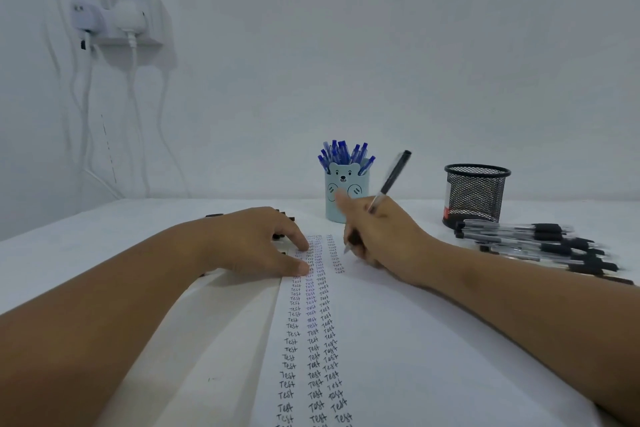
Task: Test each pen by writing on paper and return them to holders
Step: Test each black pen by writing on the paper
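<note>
Right hand (377,232) is seen closed around a black pen (389,184) in a writing grip, the tip lowered to the paper (433,340) at the head of a fresh column, just right of three columns of the written word "Test" (311,329). The cap end of the pen is tilted up and away toward the wall. The left hand (263,243) is laid flat, fingers spread, on the left part of the sheet, so that the paper is pinned; nothing is gripped by it.

A blue bear holder (346,196) filled with blue pens (343,153) stands behind the hands. A black mesh holder (476,196), apparently empty, stands to the right, and a pile of black pens (540,243) lies on the table (86,229) just in front of it.

The pen is judged light, stiff and smooth-barrelled; it is best held low on the rubber grip section for writing and mid-barrel for dropping into the mesh holder. The paper is thin and easily slid, so the flat hold is needed.
</note>
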`<state>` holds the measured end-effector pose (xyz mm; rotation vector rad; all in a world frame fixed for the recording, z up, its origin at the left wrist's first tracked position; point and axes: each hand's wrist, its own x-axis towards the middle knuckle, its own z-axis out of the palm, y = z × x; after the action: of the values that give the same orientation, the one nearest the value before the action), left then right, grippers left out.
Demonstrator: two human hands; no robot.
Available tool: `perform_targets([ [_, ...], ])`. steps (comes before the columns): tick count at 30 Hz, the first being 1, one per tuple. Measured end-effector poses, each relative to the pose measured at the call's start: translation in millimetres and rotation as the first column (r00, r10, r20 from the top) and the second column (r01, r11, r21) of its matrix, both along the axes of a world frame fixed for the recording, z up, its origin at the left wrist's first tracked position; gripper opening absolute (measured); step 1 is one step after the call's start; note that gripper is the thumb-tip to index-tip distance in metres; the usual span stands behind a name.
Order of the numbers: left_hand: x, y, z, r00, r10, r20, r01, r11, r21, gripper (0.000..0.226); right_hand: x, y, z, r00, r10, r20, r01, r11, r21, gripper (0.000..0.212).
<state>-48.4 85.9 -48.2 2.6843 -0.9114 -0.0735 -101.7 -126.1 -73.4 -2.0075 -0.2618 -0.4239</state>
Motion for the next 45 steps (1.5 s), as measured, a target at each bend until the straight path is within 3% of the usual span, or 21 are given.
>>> perform_targets([
  [3,0.7,0.0,-0.7,1.0,0.003,-0.003,-0.003,1.0,-0.022,0.038,1.0,-4.2,7.2,0.988,-0.074,0.134,0.061,0.993,0.101,0.075],
  [7,1.6,0.4,-1.7,1.0,-0.011,0.0,0.011,0.999,-0.046,0.036,1.3,-13.0,16.8,0.98,-0.056,0.193,-0.003,0.956,0.292,0.047],
  [11,-0.9,0.6,-1.4,1.0,-0.005,-0.004,0.004,0.999,-0.046,0.037,0.8,-19.3,11.5,0.964,-0.122,0.238,0.093,0.987,0.129,0.027],
  [24,-1.7,0.7,-0.8,1.0,0.001,-0.027,-0.002,0.999,-0.049,0.038,-0.2,-18.0,10.0,0.958,-0.162,0.238,0.142,0.985,0.101,0.032],
  [27,-0.9,2.0,-1.0,0.999,0.003,-0.036,-0.005,0.998,-0.057,0.038,-0.8,-23.8,18.7,0.966,-0.106,0.236,0.124,0.99,-0.061,0.032],
  [29,0.2,3.0,-1.7,0.999,-0.008,-0.046,0.005,0.997,-0.077,0.033,-2.5,-31.7,31.7,0.966,-0.081,0.245,0.171,0.911,-0.375,0.033],
  [32,1.8,3.2,-4.8,0.999,-0.018,-0.041,0.011,0.986,-0.166,0.028,-8.0,-45.0,53.6,0.976,-0.144,0.166,0.219,0.634,-0.742,0.032],
  [35,3.1,-2.4,-10.4,0.998,-0.027,0.063,0.042,0.964,-0.262,0.029,-21.3,-64.0,70.5,0.961,-0.273,0.051,0.198,0.546,-0.814,0.01],
  [37,2.0,-7.5,-13.1,0.992,-0.026,0.122,0.059,0.958,-0.28,0.034,-28.9,-78.8,79.9,0.942,-0.334,0.022,0.203,0.519,-0.831,0.018],
  [41,-4.3,-16.0,-14.1,0.987,-0.041,0.156,0.08,0.964,-0.254,0.021,-36.8,-104.8,95.8,0.862,-0.507,0.008,0.21,0.342,-0.916,0.018],
  [45,-6.1,-17.1,-14.2,0.987,-0.048,0.154,0.085,0.967,-0.241,0.025,-38.5,-122.8,95.1,0.804,-0.594,0.027,0.232,0.273,-0.934,0.018],
])
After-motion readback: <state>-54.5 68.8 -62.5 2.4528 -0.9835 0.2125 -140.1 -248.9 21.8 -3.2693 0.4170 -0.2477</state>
